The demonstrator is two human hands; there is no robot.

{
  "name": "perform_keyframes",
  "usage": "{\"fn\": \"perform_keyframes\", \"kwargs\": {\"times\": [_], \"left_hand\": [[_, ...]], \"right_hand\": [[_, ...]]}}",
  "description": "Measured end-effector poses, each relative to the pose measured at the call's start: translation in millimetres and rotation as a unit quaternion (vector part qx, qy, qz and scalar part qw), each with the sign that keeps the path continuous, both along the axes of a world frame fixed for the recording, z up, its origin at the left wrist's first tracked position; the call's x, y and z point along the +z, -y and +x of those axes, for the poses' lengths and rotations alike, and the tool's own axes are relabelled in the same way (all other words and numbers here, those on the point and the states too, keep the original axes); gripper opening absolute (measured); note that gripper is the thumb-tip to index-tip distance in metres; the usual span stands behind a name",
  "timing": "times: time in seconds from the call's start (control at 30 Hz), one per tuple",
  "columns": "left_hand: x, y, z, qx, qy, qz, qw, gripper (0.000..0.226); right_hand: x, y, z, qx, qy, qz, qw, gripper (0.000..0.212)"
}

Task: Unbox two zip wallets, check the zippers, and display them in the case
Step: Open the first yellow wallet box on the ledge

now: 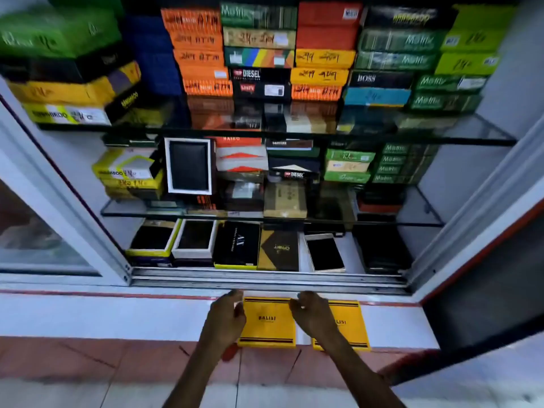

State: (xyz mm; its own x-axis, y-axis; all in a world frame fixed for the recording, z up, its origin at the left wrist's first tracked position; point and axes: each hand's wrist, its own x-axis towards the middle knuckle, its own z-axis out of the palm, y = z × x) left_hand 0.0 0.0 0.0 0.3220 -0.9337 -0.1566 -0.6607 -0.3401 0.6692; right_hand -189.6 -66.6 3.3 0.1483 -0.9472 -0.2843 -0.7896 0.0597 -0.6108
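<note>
Two flat yellow cardboard wallet boxes (269, 320) at lower centre look light and rigid; left hand (228, 315) and right hand (313, 315) hover open-fingered, best gripping side edges.

Even indoor light on my view, no hard shadows. Glass shelves (294, 134) mirror boxes. Edges bowed, top-left boxes (56, 33) smeared, bottom soft.

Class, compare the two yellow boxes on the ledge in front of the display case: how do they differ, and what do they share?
The left yellow box shows its full printed lid; the right yellow box is partly hidden by the right hand. The left hand sits at the left box's edge, while the right hand lies over the right box. Both are closed, lie flat side by side on the white ledge, and have dark stripes.
</note>
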Motion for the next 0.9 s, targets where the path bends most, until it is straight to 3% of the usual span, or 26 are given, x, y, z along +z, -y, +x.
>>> {"fn": "perform_keyframes", "kwargs": {"times": [0.1,0.27,0.43,0.63,0.8,0.9], "left_hand": [[-20,-4,-8,-0.023,-0.024,0.084,0.996,0.025],[-22,-2,-15,0.006,-0.059,0.095,0.994,0.027],[-22,1,-29,0.026,-0.077,0.122,0.989,0.086],[-19,5,-58,0.100,0.029,0.179,0.978,0.135],[-20,10,-65,0.120,0.045,0.182,0.975,0.136],[-16,12,-54,0.131,-0.017,0.175,0.976,0.120]], "right_hand": [[-13,-4,10,-0.022,0.008,0.120,0.993,0.038],[-17,3,18,-0.140,0.170,0.225,0.949,0.052],[-13,12,10,-0.193,0.306,0.349,0.865,0.060],[-19,16,2,-0.184,0.342,0.381,0.839,0.065],[-22,13,-1,-0.203,0.370,0.386,0.820,0.068],[-26,10,-1,-0.183,0.375,0.351,0.838,0.060]]}}
